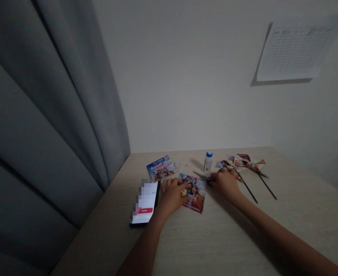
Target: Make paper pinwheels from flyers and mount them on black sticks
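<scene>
A colourful printed sheet (196,193) lies flat on the wooden table (192,245). My left hand (173,195) rests at its left side, fingers apart, with fingertips on the paper. Just right of the sheet, my right hand (224,182) is closed on a pair of scissors (200,175); the blades point left over the sheet's upper edge and the handles are mostly hidden by the fingers. Behind the hands stands a white glue bottle with a blue cap (208,161). Another printed card (161,168) lies at the back left.
A lit phone (146,205) lies left of my left hand. Paper pinwheels (248,163) with dark sticks (268,188) lie at the right, near my right hand. A grey curtain (56,96) hangs along the left; a printed list (292,51) is on the wall.
</scene>
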`<move>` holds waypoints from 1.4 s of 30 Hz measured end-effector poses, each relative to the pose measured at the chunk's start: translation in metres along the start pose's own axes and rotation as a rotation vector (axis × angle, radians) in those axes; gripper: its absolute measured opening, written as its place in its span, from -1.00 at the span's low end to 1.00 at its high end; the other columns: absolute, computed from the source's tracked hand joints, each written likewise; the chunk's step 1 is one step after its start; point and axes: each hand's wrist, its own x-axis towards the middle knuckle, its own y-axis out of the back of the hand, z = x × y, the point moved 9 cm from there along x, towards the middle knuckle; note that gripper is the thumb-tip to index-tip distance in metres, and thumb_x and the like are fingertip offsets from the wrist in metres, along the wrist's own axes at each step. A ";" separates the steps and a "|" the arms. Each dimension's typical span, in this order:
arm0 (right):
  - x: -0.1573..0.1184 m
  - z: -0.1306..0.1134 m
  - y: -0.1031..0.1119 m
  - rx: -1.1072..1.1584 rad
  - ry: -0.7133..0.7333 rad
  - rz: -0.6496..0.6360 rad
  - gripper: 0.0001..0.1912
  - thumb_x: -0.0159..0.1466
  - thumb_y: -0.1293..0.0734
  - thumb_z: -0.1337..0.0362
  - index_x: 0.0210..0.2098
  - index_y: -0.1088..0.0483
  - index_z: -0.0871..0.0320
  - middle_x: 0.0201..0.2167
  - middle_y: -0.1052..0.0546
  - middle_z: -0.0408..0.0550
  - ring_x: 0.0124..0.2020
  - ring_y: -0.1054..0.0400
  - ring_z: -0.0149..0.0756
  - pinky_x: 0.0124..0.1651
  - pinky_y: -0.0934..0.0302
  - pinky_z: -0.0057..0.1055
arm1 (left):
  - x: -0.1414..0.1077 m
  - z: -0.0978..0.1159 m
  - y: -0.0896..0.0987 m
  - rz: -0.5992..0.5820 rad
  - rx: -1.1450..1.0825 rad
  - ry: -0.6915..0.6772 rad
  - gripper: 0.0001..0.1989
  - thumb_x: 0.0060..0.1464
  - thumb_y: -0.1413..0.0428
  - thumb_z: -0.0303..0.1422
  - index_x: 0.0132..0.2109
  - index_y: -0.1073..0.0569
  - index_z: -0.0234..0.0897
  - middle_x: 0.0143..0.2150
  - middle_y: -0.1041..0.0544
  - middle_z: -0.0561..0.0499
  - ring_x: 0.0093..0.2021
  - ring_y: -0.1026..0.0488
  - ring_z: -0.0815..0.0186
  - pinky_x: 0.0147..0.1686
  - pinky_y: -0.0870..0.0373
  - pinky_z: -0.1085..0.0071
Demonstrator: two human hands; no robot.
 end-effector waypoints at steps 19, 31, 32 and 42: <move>0.003 -0.019 -0.014 0.078 0.095 0.097 -0.71 0.31 -0.23 0.28 -0.06 -0.53 0.02 -0.07 -0.60 0.06 0.09 -0.20 0.03 0.14 0.20 0.03 | 0.000 -0.011 -0.002 -0.047 -0.007 0.009 -0.57 -0.02 -0.26 -0.14 0.05 -0.53 0.20 0.22 -0.40 0.00 0.28 -0.12 -0.10 0.26 0.12 -0.18; 0.011 -0.012 -0.019 0.111 0.208 0.237 -0.78 0.36 -0.29 0.23 -0.11 -0.57 -0.08 -0.10 -0.63 -0.03 0.05 -0.23 -0.05 0.06 0.15 -0.05 | 0.001 -0.007 -0.002 -0.052 0.052 -0.012 -0.55 -0.01 -0.25 -0.06 0.08 -0.51 0.20 0.18 -0.40 0.02 0.27 -0.16 -0.01 0.32 0.13 -0.05; 0.011 -0.013 -0.019 0.108 0.218 0.243 -0.77 0.37 -0.29 0.23 -0.09 -0.57 -0.09 -0.09 -0.63 -0.03 0.04 -0.23 -0.05 0.05 0.13 -0.06 | 0.001 -0.007 -0.002 -0.049 0.054 -0.013 -0.55 -0.01 -0.25 -0.06 0.07 -0.51 0.20 0.18 -0.41 0.03 0.27 -0.16 -0.01 0.32 0.14 -0.05; 0.021 0.025 -0.011 0.219 0.018 0.395 -0.69 0.34 -0.29 0.26 0.03 -0.52 -0.11 0.03 -0.44 0.06 0.04 -0.23 -0.01 -0.01 -0.06 -0.12 | -0.001 -0.002 -0.005 -0.058 0.058 -0.037 -0.55 0.02 -0.23 -0.03 0.10 -0.49 0.21 0.20 -0.38 0.02 0.26 -0.17 0.02 0.32 0.12 -0.08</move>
